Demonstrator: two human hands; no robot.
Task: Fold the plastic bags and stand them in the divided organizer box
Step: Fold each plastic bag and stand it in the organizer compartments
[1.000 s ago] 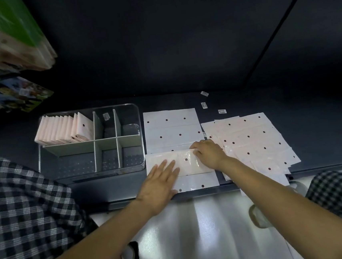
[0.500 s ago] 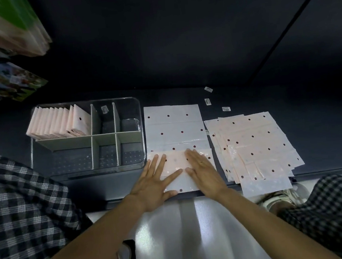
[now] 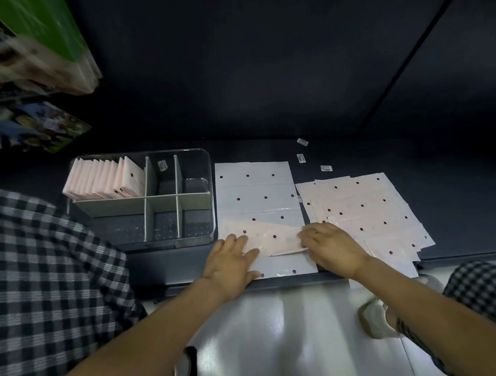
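Observation:
A pale pink dotted plastic bag [image 3: 272, 237], folded into a narrow strip, lies tilted on a white dotted sheet [image 3: 256, 193] near the dark table's front edge. My left hand [image 3: 232, 259] presses flat on the strip's left end with straight fingers. My right hand [image 3: 328, 243] holds the strip's right end, fingers curled over its edge. The clear divided organizer box [image 3: 209, 209] stands to the left. Several folded pink bags [image 3: 103, 180] stand in its back left compartment. A spread stack of unfolded bags [image 3: 370, 209] lies to the right.
Three small white labels [image 3: 301, 158] lie on the dark table [image 3: 468, 197] behind the bags. Stacked printed packages [image 3: 31, 57] hang at the upper left. My checked sleeves, my shoes and the glossy floor [image 3: 285, 335] fill the foreground.
The pink strip has turned and now lies tilted. My right hand moved from its middle to its right end, and my left hand slid to the left end.

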